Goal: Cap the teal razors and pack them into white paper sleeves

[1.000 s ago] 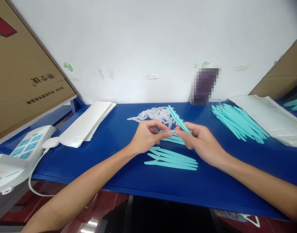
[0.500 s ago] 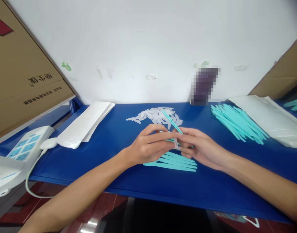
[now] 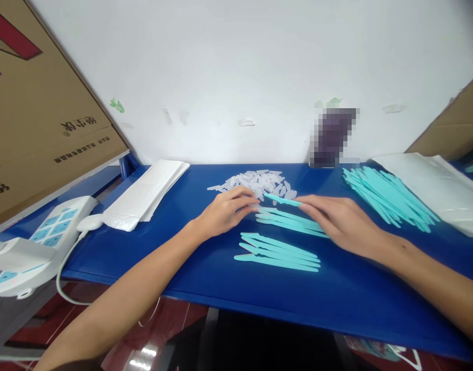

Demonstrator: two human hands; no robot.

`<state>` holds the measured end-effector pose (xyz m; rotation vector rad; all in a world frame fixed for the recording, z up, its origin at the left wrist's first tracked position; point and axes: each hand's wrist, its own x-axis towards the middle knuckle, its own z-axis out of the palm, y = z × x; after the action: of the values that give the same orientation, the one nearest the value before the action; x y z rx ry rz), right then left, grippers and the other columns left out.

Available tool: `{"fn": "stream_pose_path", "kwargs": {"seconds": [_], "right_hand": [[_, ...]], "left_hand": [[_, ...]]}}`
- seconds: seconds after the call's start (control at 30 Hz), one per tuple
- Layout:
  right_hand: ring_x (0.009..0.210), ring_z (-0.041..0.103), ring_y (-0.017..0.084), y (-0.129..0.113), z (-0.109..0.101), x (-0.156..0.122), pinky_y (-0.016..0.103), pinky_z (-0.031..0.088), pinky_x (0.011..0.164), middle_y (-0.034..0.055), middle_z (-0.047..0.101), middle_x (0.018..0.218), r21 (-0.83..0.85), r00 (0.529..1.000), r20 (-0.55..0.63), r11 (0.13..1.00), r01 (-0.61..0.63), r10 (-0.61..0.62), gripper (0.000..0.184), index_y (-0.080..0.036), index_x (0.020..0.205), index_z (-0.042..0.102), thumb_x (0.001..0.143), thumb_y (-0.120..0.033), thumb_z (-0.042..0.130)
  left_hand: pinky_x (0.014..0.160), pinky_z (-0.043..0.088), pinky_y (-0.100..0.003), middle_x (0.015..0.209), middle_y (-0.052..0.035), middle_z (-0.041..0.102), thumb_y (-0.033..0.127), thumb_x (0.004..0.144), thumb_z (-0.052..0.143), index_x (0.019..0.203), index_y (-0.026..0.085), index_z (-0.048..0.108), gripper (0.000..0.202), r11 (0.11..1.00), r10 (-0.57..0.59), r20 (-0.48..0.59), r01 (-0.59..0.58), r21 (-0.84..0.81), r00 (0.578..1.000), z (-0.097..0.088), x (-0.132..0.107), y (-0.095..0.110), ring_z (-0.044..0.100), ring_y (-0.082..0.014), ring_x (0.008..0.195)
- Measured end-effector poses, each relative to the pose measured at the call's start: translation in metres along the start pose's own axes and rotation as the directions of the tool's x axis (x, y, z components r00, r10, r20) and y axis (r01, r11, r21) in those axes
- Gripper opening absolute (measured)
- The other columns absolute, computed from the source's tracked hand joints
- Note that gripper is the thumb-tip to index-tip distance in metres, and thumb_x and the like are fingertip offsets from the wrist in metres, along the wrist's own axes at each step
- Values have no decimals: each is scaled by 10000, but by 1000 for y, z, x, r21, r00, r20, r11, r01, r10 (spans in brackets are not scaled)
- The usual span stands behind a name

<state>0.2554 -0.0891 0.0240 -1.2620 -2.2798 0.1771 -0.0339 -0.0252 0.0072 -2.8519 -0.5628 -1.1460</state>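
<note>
Blue tabletop (image 3: pixel 360 293), can't tell if my left hand (image 3: pixel 225 212) grips anything, my right hand (image 3: pixel 342 220) pinching teal stick (image 3: pixel 282 200) by one end, other end leftward between hands.

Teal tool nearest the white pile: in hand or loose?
In hand: the right hand pinches the teal tool at its right end; its left end sticks out.

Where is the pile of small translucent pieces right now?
In the head view, the pile of small translucent pieces lies at the far side of the blue table, near mid-picture, by the white wall and just beyond the left hand.
</note>
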Motion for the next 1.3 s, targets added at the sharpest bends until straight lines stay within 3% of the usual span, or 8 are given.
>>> {"fn": "stream_pose_path", "kwargs": {"seconds": [0.13,0.47,0.73,0.93,1.03,1.17,1.3], "right_hand": [[1092,716,289,6,3,0,400,594,841,86,720,1287,-64,995,36,993,100,-98,438,-249,1438,565,1059,-373,386],[1148,700,290,4,2,0,419,623,882,52,700,1329,-41,987,76,989,144,-141,437,-298,1459,562,1046,-325,419],[1112,705,294,2,2,0,385,605,804,81,724,1264,-87,989,113,991,101,-91,462,-278,1489,527,1065,-381,374],[800,720,246,0,2,0,347,546,659,82,752,938,-116,991,109,990,86,-73,492,-245,1477,545,1065,-423,344],[758,712,241,0,3,0,340,533,642,80,744,886,-125,994,87,989,78,-67,497,-228,1442,586,1061,-436,347],[950,737,275,0,3,1,359,578,740,102,768,1105,-103,995,89,993,61,-52,502,-220,1456,574,1054,-441,369],[1193,666,309,-2,2,3,395,574,908,102,672,1367,-57,993,122,998,13,-6,534,-197,1474,551,1046,-467,382]], "left_hand": [[809,589,-306,1058,-109,691,240,981,605,1075,164,717,164,1000,-21,29,22,-9,999,-1,0,-5,689,-172,922],[771,596,-278,936,-66,724,268,927,693,936,178,743,104,999,-54,-111,55,4,992,0,2,-1,702,-152,852],[789,598,-278,940,-70,754,246,910,715,916,165,740,84,1000,-8,-132,7,-10,991,1,2,2,719,-157,872],[796,599,-287,955,-78,768,239,912,711,935,157,733,88,999,34,-110,-36,-17,993,-1,3,3,725,-159,859],[788,593,-278,936,-77,759,240,906,718,921,154,734,89,999,32,-111,-33,-8,993,-1,3,3,720,-160,859],[770,593,-269,909,-64,745,246,913,710,913,164,731,85,999,30,-117,-28,16,993,0,3,3,710,-151,843],[751,593,-257,905,-64,735,234,906,718,916,158,723,77,998,57,-118,-53,40,991,1,3,2,705,-146,824]]}}
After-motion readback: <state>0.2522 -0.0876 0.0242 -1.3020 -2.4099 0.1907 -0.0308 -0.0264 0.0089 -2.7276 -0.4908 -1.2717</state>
